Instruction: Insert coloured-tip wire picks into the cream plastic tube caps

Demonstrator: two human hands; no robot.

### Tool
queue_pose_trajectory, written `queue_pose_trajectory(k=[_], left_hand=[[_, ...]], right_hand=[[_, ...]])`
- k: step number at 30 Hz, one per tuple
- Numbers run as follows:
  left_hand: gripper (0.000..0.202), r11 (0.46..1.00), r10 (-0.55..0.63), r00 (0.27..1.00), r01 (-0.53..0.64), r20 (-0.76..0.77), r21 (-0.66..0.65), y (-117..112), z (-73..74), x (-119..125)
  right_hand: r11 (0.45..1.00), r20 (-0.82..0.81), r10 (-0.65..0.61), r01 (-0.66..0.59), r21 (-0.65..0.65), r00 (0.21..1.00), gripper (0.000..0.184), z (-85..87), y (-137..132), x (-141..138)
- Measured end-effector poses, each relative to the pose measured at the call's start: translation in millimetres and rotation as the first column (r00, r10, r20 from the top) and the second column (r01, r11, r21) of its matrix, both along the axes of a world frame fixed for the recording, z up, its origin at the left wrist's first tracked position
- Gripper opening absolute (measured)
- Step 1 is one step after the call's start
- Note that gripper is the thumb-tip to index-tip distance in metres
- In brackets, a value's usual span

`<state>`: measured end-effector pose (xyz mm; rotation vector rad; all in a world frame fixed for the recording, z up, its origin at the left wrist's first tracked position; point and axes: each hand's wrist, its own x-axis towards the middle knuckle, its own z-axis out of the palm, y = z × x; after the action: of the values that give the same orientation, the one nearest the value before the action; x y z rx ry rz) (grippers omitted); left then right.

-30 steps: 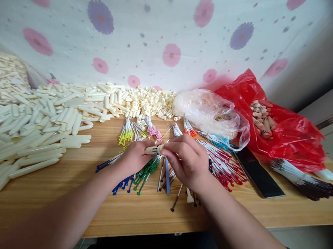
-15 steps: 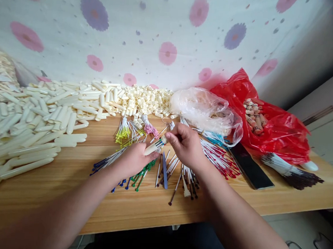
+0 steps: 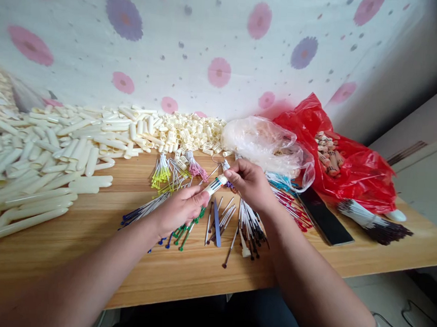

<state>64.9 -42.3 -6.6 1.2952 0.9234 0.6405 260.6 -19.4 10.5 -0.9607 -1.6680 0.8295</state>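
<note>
My left hand (image 3: 180, 210) is closed around the lower end of a cream plastic tube (image 3: 215, 184) that has thin sticks poking out of it. My right hand (image 3: 250, 182) pinches the tube's upper end with its fingertips. Both hands hover just above the wooden table (image 3: 87, 254). Under them lie loose bundles of thin picks with coloured tips: green (image 3: 185, 230), yellow (image 3: 160, 172), pink (image 3: 196, 168), red (image 3: 293, 210) and dark ones (image 3: 251, 229). A blue flat tool (image 3: 216, 226) lies among them.
A big heap of cream plastic tubes (image 3: 44, 158) covers the left of the table, with small ribbed cream caps (image 3: 194, 132) behind. A clear plastic bag (image 3: 267, 144), a red bag (image 3: 355, 167), a black strip (image 3: 322, 216) and a dark-tipped bundle (image 3: 373, 225) lie on the right.
Both hands have moved a little away from me and to the right. The tube has tilted, its far end now raised in my right fingertips. The dark picks beneath are uncovered.
</note>
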Motion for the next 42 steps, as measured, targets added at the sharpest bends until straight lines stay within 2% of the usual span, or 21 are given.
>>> queue_pose_trajectory(k=[4,7,8,10,11,13,14,15,17,19,21,23,27,30,34,38,40,42], left_hand=[[0.041,0.979,-0.094,0.990,0.111,0.105,-0.172,-4.4,3.7,-2.7],[0.040,0.975,-0.140,0.987,0.151,0.076,-0.164,-5.9,5.9,-2.0],[0.040,0.985,-0.128,0.992,0.129,0.023,-0.112,-5.7,6.5,-1.0],[0.038,0.995,-0.036,0.987,0.050,-0.155,0.090,-4.5,7.4,1.6],[0.036,0.975,0.040,0.967,0.018,-0.253,0.223,-3.7,7.9,2.9],[0.032,0.891,0.197,0.902,-0.001,-0.385,0.454,-2.4,8.3,5.0],[0.032,0.858,0.240,0.881,0.005,-0.408,0.514,-2.1,8.1,5.7],[0.031,0.848,0.250,0.879,0.004,-0.406,0.529,-1.9,7.4,6.2],[0.033,0.900,0.186,0.922,-0.022,-0.339,0.436,-1.9,5.0,6.8],[0.037,0.966,0.090,0.977,-0.038,-0.192,0.256,-2.0,1.7,7.0],[0.040,0.993,0.037,0.998,-0.032,-0.041,0.117,-1.6,-0.9,7.1],[0.041,0.998,0.023,0.998,-0.026,0.063,0.052,-0.7,-2.1,7.0],[0.040,0.999,0.049,0.986,-0.047,0.160,-0.015,1.6,-2.0,6.4],[0.041,0.998,0.060,0.983,-0.055,0.173,-0.035,2.5,-2.5,6.3],[0.041,0.998,0.017,0.981,-0.006,0.195,-0.055,2.1,-3.8,6.5],[0.040,0.997,-0.017,0.979,0.032,0.205,-0.069,2.1,-4.8,6.3],[0.040,0.996,-0.016,0.978,0.034,0.206,-0.085,2.3,-5.2,5.8],[0.041,0.994,-0.009,0.977,0.032,0.212,-0.106,2.1,-5.1,5.2]], right_hand=[[0.986,-0.116,0.157,-0.162,-0.033,0.981,0.031,-0.9,2.1,5.4],[0.980,-0.122,0.185,-0.192,-0.045,0.975,0.031,-1.8,3.4,6.7],[0.982,-0.108,0.178,-0.184,-0.048,0.978,0.032,-2.2,3.7,6.3],[0.987,-0.070,0.145,-0.149,-0.053,0.987,0.034,-2.6,4.2,4.5],[0.990,-0.052,0.127,-0.130,-0.058,0.991,0.035,-2.7,4.3,3.2],[0.994,-0.031,0.091,-0.092,-0.058,0.995,0.036,-2.7,4.3,0.2],[0.996,-0.032,0.072,-0.074,-0.055,0.997,0.036,-2.9,4.2,-1.6],[0.997,-0.036,0.056,-0.058,-0.051,0.998,0.035,-3.4,4.1,-3.6],[0.999,-0.050,0.022,-0.024,-0.040,0.999,0.034,-5.9,4.1,-8.4],[0.999,-0.112,-0.031,0.028,-0.030,0.993,0.033,-10.1,4.0,-14.0],[0.997,-0.220,-0.080,0.076,-0.029,0.972,0.032,-14.4,3.4,-19.2],[0.997,-0.322,-0.079,0.066,-0.050,0.943,0.029,-16.9,1.9,-22.4],[0.986,-0.467,0.048,-0.116,-0.118,0.883,0.024,-15.5,-2.0,-23.1],[0.961,-0.502,0.130,-0.233,-0.148,0.855,0.024,-13.9,-3.0,-23.9],[0.942,-0.595,0.119,-0.280,-0.185,0.795,0.019,-13.6,-2.8,-28.2],[0.880,-0.709,0.121,-0.406,-0.248,0.695,0.028,-10.7,-6.4,-34.0],[0.855,-0.729,0.116,-0.442,-0.273,0.674,0.033,-9.4,-8.6,-37.1],[0.853,-0.723,0.109,-0.437,-0.284,0.682,0.035,-9.7,-9.5,-39.1]])
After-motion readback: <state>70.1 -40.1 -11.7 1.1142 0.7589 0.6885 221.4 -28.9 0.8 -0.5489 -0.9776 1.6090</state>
